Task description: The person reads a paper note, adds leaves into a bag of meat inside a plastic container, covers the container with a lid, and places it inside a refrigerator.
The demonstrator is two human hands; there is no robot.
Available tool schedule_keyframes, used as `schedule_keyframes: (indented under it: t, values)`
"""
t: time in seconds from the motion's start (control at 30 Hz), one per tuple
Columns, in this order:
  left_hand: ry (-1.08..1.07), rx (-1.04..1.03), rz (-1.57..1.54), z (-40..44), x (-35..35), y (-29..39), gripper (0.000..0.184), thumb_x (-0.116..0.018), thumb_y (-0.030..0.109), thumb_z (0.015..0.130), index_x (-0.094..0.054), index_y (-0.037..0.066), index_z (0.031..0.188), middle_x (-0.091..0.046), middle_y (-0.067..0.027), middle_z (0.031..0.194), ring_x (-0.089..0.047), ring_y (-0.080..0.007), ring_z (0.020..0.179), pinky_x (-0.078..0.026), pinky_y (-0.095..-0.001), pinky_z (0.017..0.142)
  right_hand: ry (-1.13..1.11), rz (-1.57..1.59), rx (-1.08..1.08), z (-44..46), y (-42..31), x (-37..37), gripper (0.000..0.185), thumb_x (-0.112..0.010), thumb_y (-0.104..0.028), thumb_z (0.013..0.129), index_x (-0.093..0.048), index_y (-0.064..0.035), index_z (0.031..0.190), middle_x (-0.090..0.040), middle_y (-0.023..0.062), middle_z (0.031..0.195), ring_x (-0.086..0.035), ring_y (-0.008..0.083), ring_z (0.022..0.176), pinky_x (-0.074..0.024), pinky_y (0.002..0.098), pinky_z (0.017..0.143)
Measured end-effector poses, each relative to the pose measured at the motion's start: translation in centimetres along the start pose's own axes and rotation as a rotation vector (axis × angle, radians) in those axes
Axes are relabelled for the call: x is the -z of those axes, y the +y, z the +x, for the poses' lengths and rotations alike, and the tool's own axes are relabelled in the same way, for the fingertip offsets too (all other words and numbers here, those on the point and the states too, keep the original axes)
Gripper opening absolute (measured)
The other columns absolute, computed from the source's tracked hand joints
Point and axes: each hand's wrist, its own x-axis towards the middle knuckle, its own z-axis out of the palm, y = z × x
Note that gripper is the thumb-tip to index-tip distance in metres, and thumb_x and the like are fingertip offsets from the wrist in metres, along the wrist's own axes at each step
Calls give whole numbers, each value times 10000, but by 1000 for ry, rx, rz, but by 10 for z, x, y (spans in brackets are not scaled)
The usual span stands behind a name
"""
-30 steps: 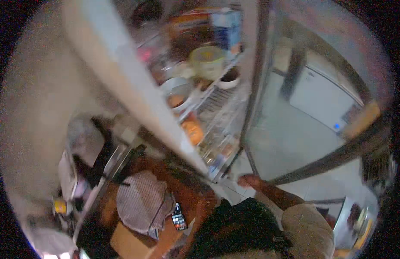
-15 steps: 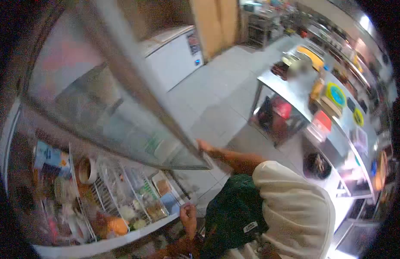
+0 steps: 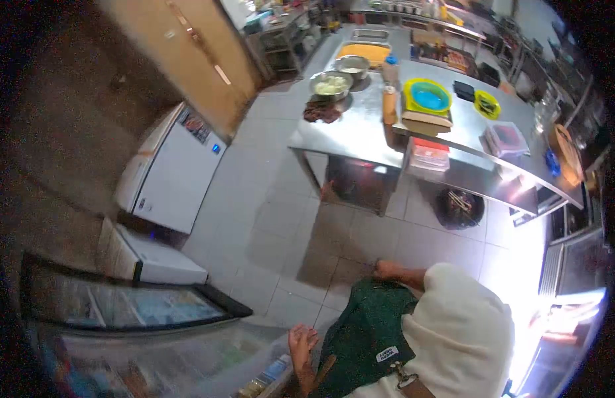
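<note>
My left hand (image 3: 301, 341) is raised in front of the green apron (image 3: 368, 318), beside the glass-fronted fridge (image 3: 208, 361). Its fingers are loosely curled and a little apart, with nothing seen in them. My right hand (image 3: 389, 269) is held out past the apron over the tiled floor, touching nothing that I can see. Its fingers are too small and blurred to make out. A dark-framed glass door panel (image 3: 138, 306) lies at lower left, apart from both hands. Packets and jars in the fridge show blurred through the glass.
A steel table (image 3: 370, 142) carries a bowl of pale chopped food (image 3: 331, 85), a blue basin (image 3: 429, 96) and a lidded plastic box (image 3: 506, 138). A black bin (image 3: 460, 209) stands on the floor under it. White chest freezers (image 3: 171, 176) line the left side.
My right hand has come off the glass door's edge and drawn back toward my body. My view has turned right, toward the steel table. My left hand has moved away from the fridge's edge.
</note>
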Motion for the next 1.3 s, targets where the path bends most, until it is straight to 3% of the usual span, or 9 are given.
schedule_keyframes:
  t: [0.13, 0.43, 0.63, 0.83, 0.97, 1.03, 1.1, 1.17, 1.3]
  values:
    - [-63, 64, 33, 39, -73, 10, 360, -634, 211, 1022, -531, 47, 1325, -683, -145, 1167, -691, -215, 1003, -576, -358, 838, -59, 230, -421, -17, 141, -2, 412, -592, -325, 878, -736, -16, 1109, -728, 233, 1099, -709, 393, 990, -553, 497, 860]
    - [-442, 60, 464, 93, -311, 102, 345, -637, 238, 1031, -546, 35, 1295, -694, -114, 1114, -682, -202, 979, -573, -352, 835, 269, 208, -420, -25, 284, -18, 325, -597, -319, 867, -766, -45, 917, -735, 221, 1043, -699, 379, 1000, -564, 490, 836]
    - [-862, 125, 729, 139, -494, 110, 427, -674, 322, 1006, -532, 53, 1306, -671, -125, 1154, -679, -247, 1033, -577, -438, 882, 617, 927, -623, -150, 240, 104, 349, -589, -347, 907, -726, -63, 1056, -741, 190, 999, -703, 364, 992, -560, 465, 856]
    - [-1138, 237, 642, 93, -720, 106, 465, -682, 341, 996, -498, 66, 1322, -625, -141, 1197, -629, -273, 1123, -566, -455, 927, 819, 936, -688, -243, 296, 94, 390, -583, -379, 924, -702, -68, 1128, -744, 179, 1050, -704, 381, 1005, -552, 477, 881]
    - [-1026, 194, 416, 77, -856, 51, 343, -681, 265, 993, -502, 82, 1222, -630, -91, 1077, -649, -234, 1028, -550, -392, 883, 999, 960, -1216, -317, 312, 39, 372, -567, -357, 928, -700, -74, 1129, -732, 213, 1061, -704, 379, 1014, -551, 503, 868]
    - [-860, 47, 351, 54, -899, 37, 286, -691, 232, 977, -507, 87, 1140, -625, -86, 1050, -645, -209, 967, -546, -356, 826, 796, 565, -1252, -319, 364, -109, 369, -557, -351, 922, -722, -64, 1086, -730, 228, 1070, -712, 366, 1001, -557, 498, 844]
    - [-842, 130, 420, 59, -931, 29, 270, -701, 190, 935, -547, 51, 1108, -622, -93, 1030, -640, -213, 922, -557, -351, 797, 1527, 1351, -1417, -307, 356, -219, 330, -590, -291, 908, -736, -20, 1027, -730, 226, 1057, -689, 439, 1008, -546, 497, 889]
    - [-870, 161, 491, 60, -952, 28, 241, -699, 165, 920, -569, 36, 1076, -623, -96, 1016, -638, -218, 905, -565, -351, 789, 1146, 1314, -1636, -390, 255, -88, 345, -639, -305, 879, -737, -20, 1048, -727, 237, 1053, -692, 432, 1013, -544, 486, 896]
    - [-855, 292, 592, 58, -966, 37, 98, -680, 92, 867, -617, 25, 902, -599, -87, 844, -629, -239, 846, -586, -418, 849, 1190, 1319, -1840, -389, 209, -102, 360, -667, -312, 854, -732, -13, 1044, -725, 240, 1051, -689, 432, 1019, -542, 489, 897]
